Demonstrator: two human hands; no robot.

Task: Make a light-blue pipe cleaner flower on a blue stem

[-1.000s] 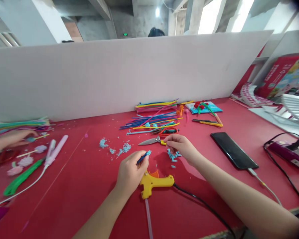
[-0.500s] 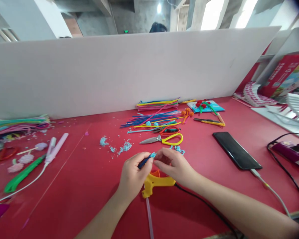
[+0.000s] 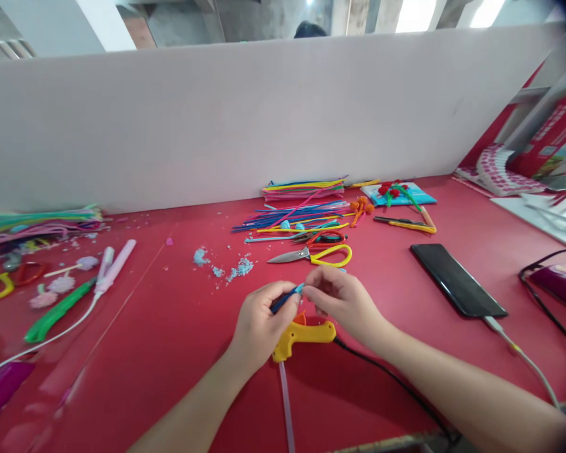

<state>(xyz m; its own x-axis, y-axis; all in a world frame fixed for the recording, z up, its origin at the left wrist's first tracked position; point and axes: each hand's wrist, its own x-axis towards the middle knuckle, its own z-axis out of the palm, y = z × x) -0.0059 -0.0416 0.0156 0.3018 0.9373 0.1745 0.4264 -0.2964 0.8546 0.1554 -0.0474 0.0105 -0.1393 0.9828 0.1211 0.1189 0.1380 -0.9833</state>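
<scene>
My left hand (image 3: 261,318) is closed around a short blue pipe-cleaner piece (image 3: 287,297) whose light-blue tip pokes out toward the right. My right hand (image 3: 342,302) meets it, fingertips pinched at that tip; what they hold is too small to make out. Both hands hover just above a yellow glue gun (image 3: 302,336) lying on the red table (image 3: 179,327), its black cord trailing to the right. Yellow-handled scissors (image 3: 311,255) lie just beyond the hands.
Piles of coloured pipe cleaners (image 3: 297,217) sit near the white divider (image 3: 245,119). Blue fluff scraps (image 3: 231,270) lie left of the scissors. A black phone (image 3: 457,280) on a cable lies at the right. A green tool (image 3: 56,311) and a pink one (image 3: 116,267) lie at the left.
My right hand left the scissors and the blue bits on the table and came to the tip held by my left hand. Another person's hand at the far left is gone.
</scene>
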